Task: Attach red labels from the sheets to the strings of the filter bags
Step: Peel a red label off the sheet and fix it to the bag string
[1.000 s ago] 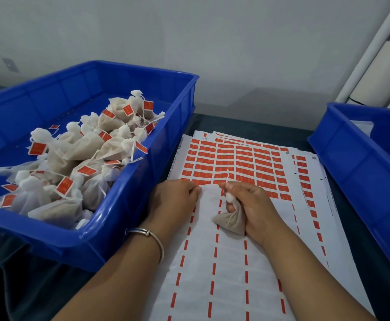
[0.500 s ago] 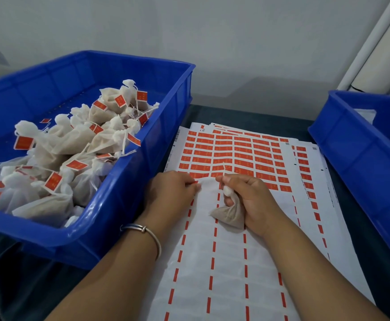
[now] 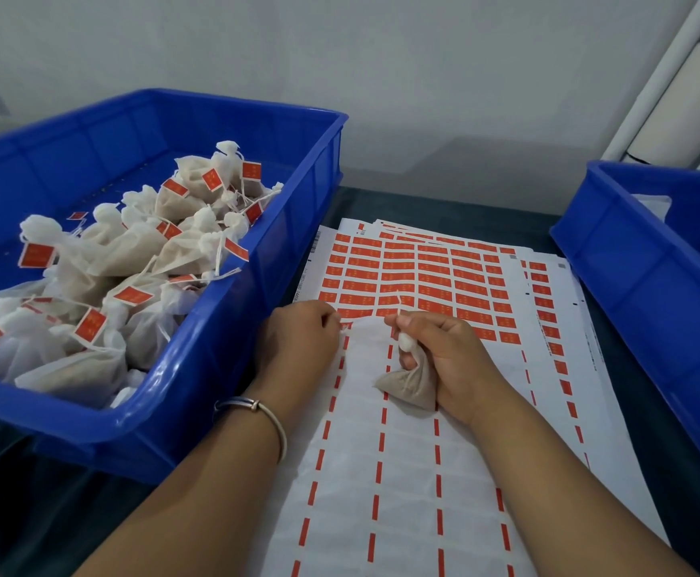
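A grey wall [image 3: 340,56] is seen behind the dark table [image 3: 444,206]. White pipes [image 3: 668,77] are stood in the right corner.

Glossy, smooth blue plastic crate [image 3: 232,368]; inside it, filter bags [image 3: 132,260] of thin, matt, translucent white nonwoven cloth with white strings. Right of the crate, matt white paper label sheets [image 3: 415,472] bearing smooth red labels [image 3: 419,276]. On the wrist beside the crate, a polished metal bangle [image 3: 257,414]. Beneath the crate, a dark matt table covering [image 3: 444,210].
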The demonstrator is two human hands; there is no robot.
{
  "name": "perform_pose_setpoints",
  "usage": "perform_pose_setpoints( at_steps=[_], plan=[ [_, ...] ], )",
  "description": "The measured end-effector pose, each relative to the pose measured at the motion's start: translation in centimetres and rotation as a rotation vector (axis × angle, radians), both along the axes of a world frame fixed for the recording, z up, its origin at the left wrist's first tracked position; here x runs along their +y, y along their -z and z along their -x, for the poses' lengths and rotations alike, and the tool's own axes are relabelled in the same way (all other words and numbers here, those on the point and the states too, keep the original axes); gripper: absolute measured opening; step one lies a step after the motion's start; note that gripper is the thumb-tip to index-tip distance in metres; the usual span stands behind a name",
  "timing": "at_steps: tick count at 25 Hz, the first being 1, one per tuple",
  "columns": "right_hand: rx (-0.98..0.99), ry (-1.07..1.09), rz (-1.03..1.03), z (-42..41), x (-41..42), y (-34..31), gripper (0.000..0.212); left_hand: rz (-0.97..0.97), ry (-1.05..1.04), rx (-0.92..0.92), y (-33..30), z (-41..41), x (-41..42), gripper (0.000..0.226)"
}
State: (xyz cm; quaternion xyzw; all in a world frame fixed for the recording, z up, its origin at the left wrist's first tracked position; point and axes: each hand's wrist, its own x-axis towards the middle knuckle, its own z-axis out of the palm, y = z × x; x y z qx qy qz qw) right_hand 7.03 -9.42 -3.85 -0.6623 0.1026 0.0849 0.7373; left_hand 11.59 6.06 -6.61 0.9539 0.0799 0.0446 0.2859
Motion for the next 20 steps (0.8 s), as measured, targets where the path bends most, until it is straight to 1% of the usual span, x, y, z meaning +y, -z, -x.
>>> perform_pose_setpoints(
  at_steps=[3, 5, 8, 10, 12, 13, 14, 15, 18, 20],
  plan=[
    [-0.005, -0.002, -0.002, -0.1, -0.1, 0.1, 0.022, 0.145, -0.017, -0.017, 0.1, 0.0, 0.1, 0.021],
    [-0.006, -0.003, -0.01, -0.1, -0.1, 0.2, 0.021, 0.186, 0.016, -0.005, 0.1, 0.3, 0.1, 0.022],
    [-0.013, -0.004, -0.023, -0.1, -0.2, 0.2, 0.02, 0.135, 0.067, 0.017, 0.0, 0.5, 0.2, 0.029],
    [-0.013, -0.004, -0.04, -0.1, -0.2, 0.3, 0.018, 0.057, 0.09, 0.027, -0.1, 0.4, 0.4, 0.03],
    [-0.012, -0.002, -0.053, -0.2, -0.2, 0.3, 0.017, -0.013, 0.114, 0.021, -0.1, 0.3, 0.2, 0.025],
    [-0.014, -0.001, -0.056, -0.2, -0.2, 0.4, 0.017, -0.007, 0.101, 0.002, -0.1, 0.3, 0.1, 0.017],
    [-0.017, 0.0, -0.058, -0.1, -0.2, 0.4, 0.016, 0.038, 0.065, -0.025, -0.2, 0.3, 0.1, 0.006],
    [-0.024, -0.001, -0.06, 0.0, -0.2, 0.3, 0.016, 0.105, 0.002, -0.054, -0.3, 0.2, 0.2, 0.005],
    [-0.064, -0.002, -0.015, 0.3, -0.1, 0.2, 0.017, 0.386, -0.228, -0.101, -0.7, -0.2, 0.8, 0.017],
    [-0.119, 0.016, 0.076, 0.5, -0.2, 0.1, 0.014, 0.487, -0.331, -0.135, -1.1, -0.2, 1.0, 0.023]
  ],
)
